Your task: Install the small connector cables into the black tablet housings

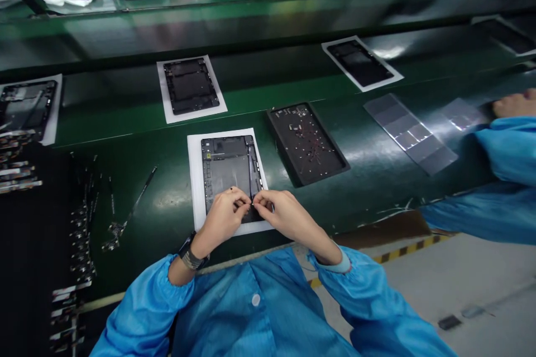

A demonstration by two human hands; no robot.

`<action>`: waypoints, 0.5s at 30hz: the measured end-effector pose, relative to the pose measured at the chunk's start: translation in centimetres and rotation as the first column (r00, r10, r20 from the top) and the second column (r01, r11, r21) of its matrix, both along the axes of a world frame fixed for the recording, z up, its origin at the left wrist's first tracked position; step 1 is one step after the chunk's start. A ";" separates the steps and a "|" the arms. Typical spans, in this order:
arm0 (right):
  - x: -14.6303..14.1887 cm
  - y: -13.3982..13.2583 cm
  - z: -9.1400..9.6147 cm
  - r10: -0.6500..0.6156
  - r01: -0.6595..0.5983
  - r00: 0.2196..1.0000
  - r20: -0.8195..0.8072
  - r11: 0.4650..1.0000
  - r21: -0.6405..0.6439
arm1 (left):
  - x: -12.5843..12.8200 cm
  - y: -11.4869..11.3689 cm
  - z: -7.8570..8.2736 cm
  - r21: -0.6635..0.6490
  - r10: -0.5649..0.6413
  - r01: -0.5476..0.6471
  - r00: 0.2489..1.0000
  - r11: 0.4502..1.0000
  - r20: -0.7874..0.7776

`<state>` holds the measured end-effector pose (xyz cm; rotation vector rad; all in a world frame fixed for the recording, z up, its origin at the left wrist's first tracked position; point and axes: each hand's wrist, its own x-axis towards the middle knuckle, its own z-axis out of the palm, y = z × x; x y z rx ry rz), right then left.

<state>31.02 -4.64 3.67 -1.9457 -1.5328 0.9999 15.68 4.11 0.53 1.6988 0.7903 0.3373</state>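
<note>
Black and shallow, a tablet housing (228, 173) is lying on a white sheet (196, 178) by the front edge of the green counter (171, 201). Near the housing's lower right corner, the left hand (224, 212) and right hand (285, 212) are hovering almost fingertip to fingertip, fingers curled; I am unable to see whether they are pinching anything. Beside the sheet's right edge, a dark tray (304, 166) is holding small components.
</note>
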 end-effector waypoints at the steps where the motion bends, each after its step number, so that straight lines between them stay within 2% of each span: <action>1: 0.2 0.0 -0.1 -0.009 0.009 1.000 -0.024 1.000 -0.007 | -0.1 0.1 0.1 -0.032 0.021 -0.022 1.000 0.999 -0.011; 4: 0.8 -0.1 -0.4 -0.030 0.025 0.986 -0.163 0.999 -0.032 | -0.4 0.7 0.5 -0.209 0.064 -0.064 0.998 0.976 -0.007; 7: 1.3 0.0 -0.7 -0.015 0.005 0.953 -0.302 1.000 -0.031 | -0.7 1.5 1.3 -0.351 0.036 -0.025 0.999 0.936 0.025; 10: 1.5 0.1 -0.8 0.016 -0.025 0.928 -0.372 1.000 -0.019 | -0.7 2.0 2.1 -0.420 -0.015 0.017 1.000 0.908 0.009; 15: 1.9 0.2 -0.9 0.044 -0.064 0.908 -0.417 0.997 -0.034 | -0.5 2.1 2.5 -0.473 -0.037 0.012 0.998 0.881 -0.043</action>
